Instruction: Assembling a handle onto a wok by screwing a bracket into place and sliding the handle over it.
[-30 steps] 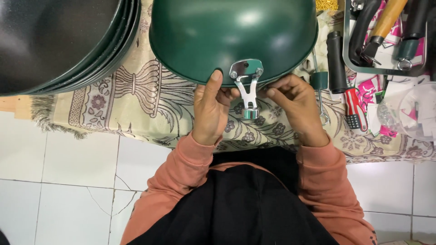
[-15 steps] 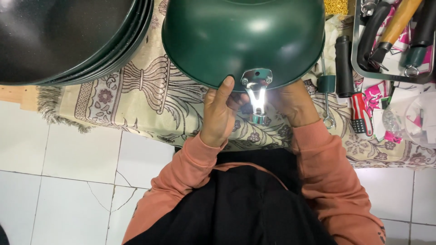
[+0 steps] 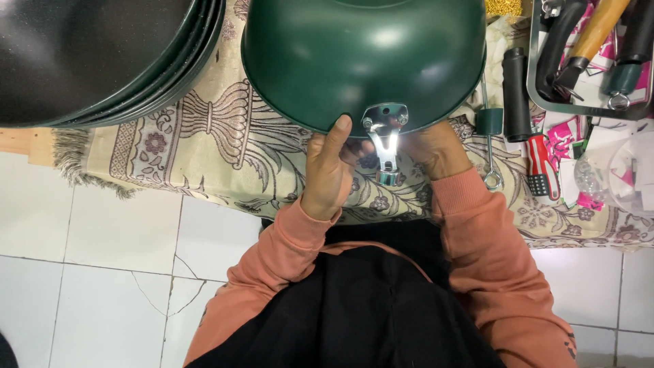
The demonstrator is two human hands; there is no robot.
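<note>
A deep green, round metal pan [image 3: 364, 54] lies upside down on the cloth, its domed underside facing up toward the camera and its rim tipped toward the person. At the near edge of the rim a shiny forked steel handle bracket [image 3: 385, 140], riveted to the pan wall, points straight back at the person's body, so its long axis runs from the pan's edge toward the lap. The left hand [image 3: 328, 170] grips the rim just beside the bracket, thumb pressed up on the green outside and the other fingers curled under the edge out of sight. The right hand [image 3: 436, 150] sits on the other side of the bracket, mostly tucked under the rim; it touches the pan, but how its fingers are set cannot be told. To the left, a stack of dark, round non-stick pans [image 3: 102, 58] overlaps the table edge. To the right lie a black cylindrical handle grip [image 3: 516, 95], a long steel eye bolt [image 3: 489, 146], a red-and-black-handled screwdriver [image 3: 543, 163] and a grey tray [image 3: 579, 102] holding more handled tools. Everything rests on a beige fringed cloth with a floral print [image 3: 204, 150], spread over a low wooden surface [image 3: 24, 144] above a white tiled floor [image 3: 102, 272].
</note>
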